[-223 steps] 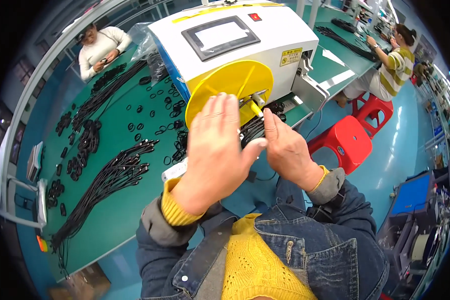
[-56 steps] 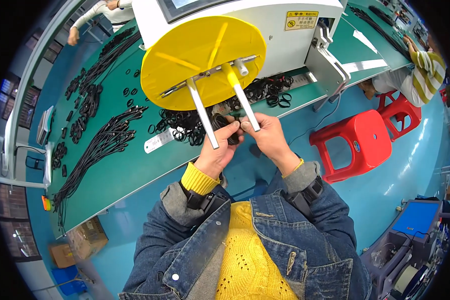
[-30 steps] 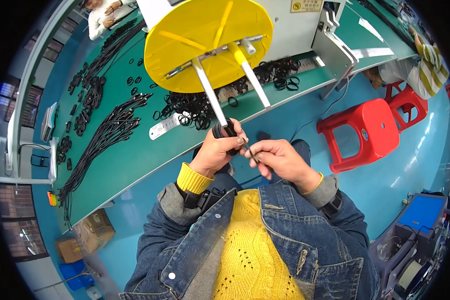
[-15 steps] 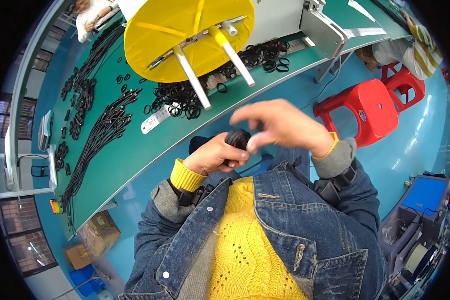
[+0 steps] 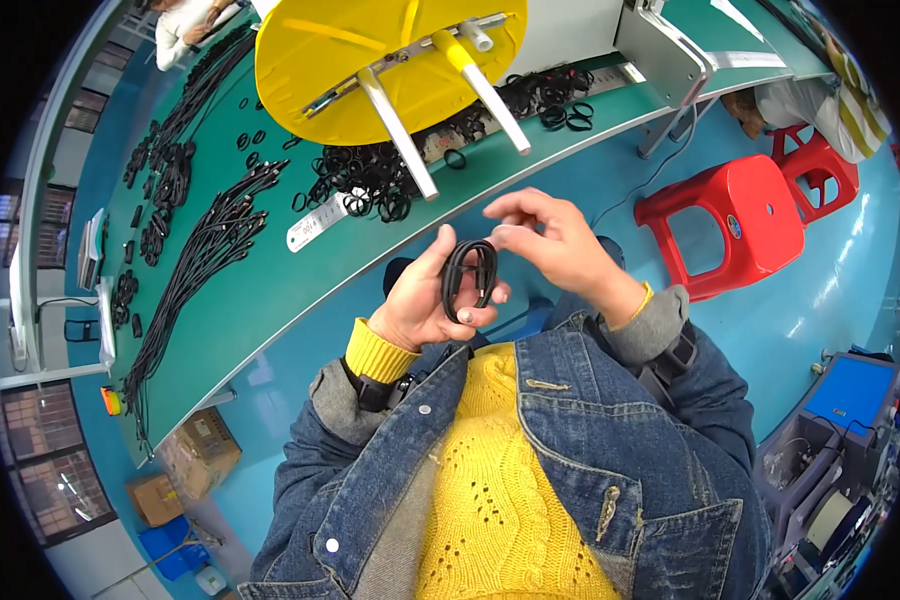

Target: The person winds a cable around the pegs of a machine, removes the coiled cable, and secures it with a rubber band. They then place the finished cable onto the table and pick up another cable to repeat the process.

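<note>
In front of my body, my left hand (image 5: pixel 415 300) grips a small oval coil of black cable (image 5: pixel 457 285). The fingers lie behind and below the coil, and its open face is turned up toward me. My right hand (image 5: pixel 570 250) hovers at the upper right of the coil with thumb and fingers bent and apart. Its fingertips come close to the top of the coil; whether they touch it I cannot tell. No object shows in that hand.
A green table (image 5: pixel 260 310) curves ahead, holding a bundle of long black cables (image 5: pixel 205 250), loose black bands (image 5: pixel 370 175) and a metal ruler (image 5: pixel 315 220). A yellow disc with rods (image 5: pixel 390 70) overhangs it. Red stools (image 5: pixel 740 225) stand at right; co-workers sit farther off.
My left hand has turned, so the coil now shows its open face instead of its edge. The right hand's fingers have bent, and it has shifted slightly.
</note>
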`<action>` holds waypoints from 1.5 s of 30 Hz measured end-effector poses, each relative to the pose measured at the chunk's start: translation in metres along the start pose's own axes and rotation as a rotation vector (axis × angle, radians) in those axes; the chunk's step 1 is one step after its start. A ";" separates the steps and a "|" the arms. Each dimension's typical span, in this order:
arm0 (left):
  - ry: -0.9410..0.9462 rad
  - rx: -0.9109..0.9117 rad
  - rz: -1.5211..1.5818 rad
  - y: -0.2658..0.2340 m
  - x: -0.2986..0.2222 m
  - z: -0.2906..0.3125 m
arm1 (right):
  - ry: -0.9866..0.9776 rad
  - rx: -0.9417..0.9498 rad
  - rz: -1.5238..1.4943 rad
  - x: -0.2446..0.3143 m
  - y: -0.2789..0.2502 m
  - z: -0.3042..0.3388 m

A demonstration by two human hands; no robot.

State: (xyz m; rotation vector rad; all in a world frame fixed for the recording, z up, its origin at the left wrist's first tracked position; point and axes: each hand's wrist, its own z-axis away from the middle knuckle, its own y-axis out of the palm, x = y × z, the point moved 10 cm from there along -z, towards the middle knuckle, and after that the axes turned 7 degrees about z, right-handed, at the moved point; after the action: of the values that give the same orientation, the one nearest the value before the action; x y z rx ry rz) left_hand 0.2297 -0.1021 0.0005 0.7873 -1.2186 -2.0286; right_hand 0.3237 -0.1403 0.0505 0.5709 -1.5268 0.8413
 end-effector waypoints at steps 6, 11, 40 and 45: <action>-0.050 0.042 -0.076 0.003 0.004 0.001 | -0.466 0.040 0.620 0.025 0.026 -0.001; 0.035 -0.040 -0.158 -0.008 -0.006 0.010 | -0.125 0.102 0.204 -0.006 0.044 0.007; 0.295 0.136 0.140 -0.017 -0.030 0.034 | 0.308 0.037 -0.118 -0.038 0.032 -0.007; 0.424 0.240 0.134 -0.009 -0.050 0.058 | 0.267 0.097 -0.094 -0.038 0.040 -0.006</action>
State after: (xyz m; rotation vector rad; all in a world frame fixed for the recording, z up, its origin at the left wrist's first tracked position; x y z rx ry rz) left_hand 0.2145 -0.0300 0.0238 1.1484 -1.2359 -1.5230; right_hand 0.3022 -0.1154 0.0063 0.5714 -1.2130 0.8848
